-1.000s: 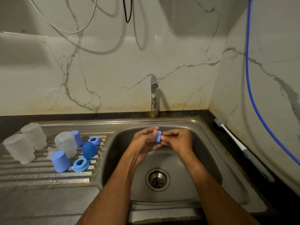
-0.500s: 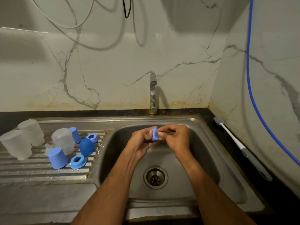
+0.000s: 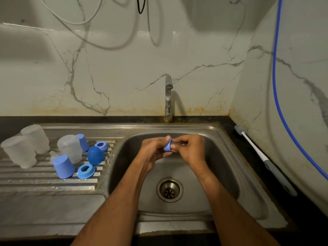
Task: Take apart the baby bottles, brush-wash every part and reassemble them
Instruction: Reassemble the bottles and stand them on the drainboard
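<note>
We look down from head height at a steel sink set in a dark counter, with a marble wall behind and a tap standing at the back edge. Both of our bare hands meet over the basin, above the drain. Our left hand and right hand together pinch a small blue ring, a bottle collar, with fingers curled round it from each side. Something pale shows just past the ring under the right fingers; we cannot tell what it is.

On the ribbed draining board to the left lie the other bottle parts. Two frosted bottle bodies stand mouth-down at the far left, touching each other. A third frosted body stands near the middle, with a blue cap just behind it. In front sits a second, larger-looking blue cap, upside down. Beside it lies a blue collar ring, and behind that a darker blue dome. Another ring lies at the board's back, near the basin.

On the counter to the right, a bottle brush with a white and grey handle lies along the wall. A blue cable hangs down the side wall.
</note>
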